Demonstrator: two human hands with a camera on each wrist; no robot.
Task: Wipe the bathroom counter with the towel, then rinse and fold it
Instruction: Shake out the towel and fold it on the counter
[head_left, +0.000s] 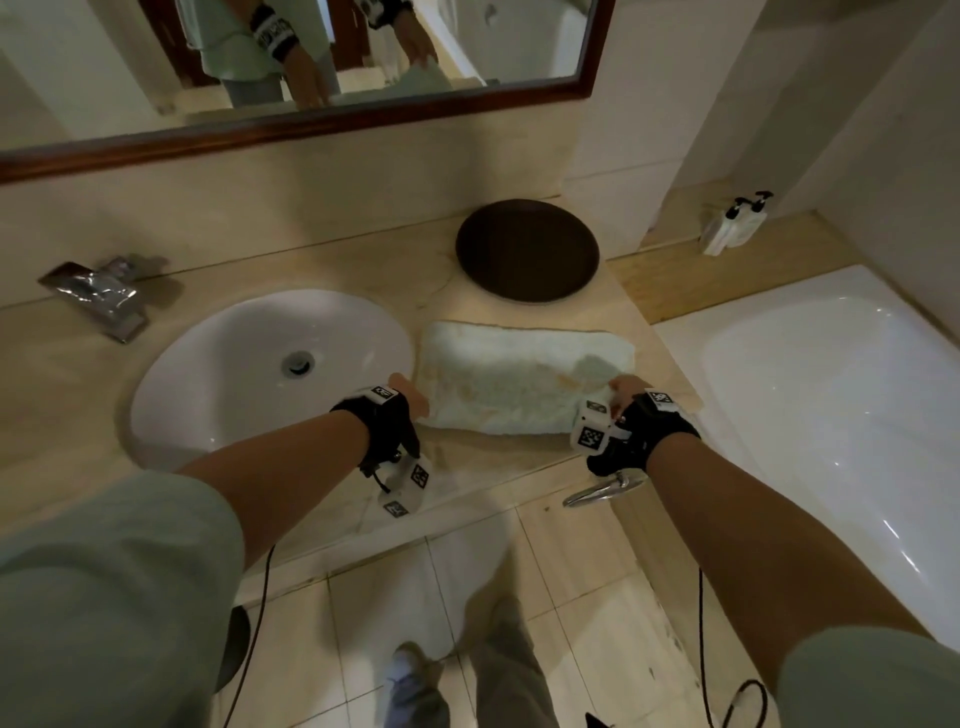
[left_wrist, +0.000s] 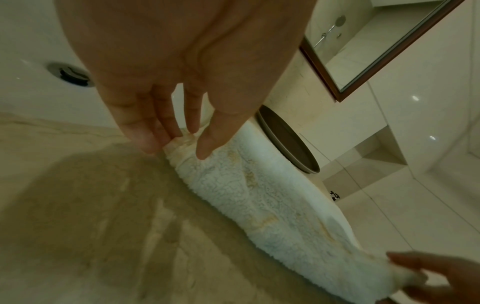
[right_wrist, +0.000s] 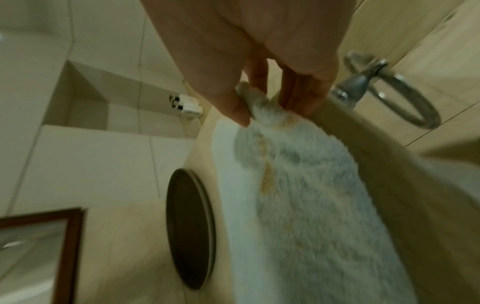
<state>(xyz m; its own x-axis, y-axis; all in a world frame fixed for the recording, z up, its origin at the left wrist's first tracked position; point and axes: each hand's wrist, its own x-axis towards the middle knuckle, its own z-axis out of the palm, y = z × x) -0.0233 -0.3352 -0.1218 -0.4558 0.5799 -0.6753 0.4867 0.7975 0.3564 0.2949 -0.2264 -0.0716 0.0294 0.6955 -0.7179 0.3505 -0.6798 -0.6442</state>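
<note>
A white fluffy towel with yellowish stains lies on the beige marble counter between the sink and the bathtub. My left hand pinches its near left corner between thumb and fingers. My right hand pinches the near right corner the same way. The towel stretches flat between both hands, and its far edge lies close to a dark round tray.
A white oval sink with a chrome faucet sits at the left. A dark round tray stands behind the towel. A bathtub lies at the right, two pump bottles on its ledge. A chrome ring hangs below the counter edge.
</note>
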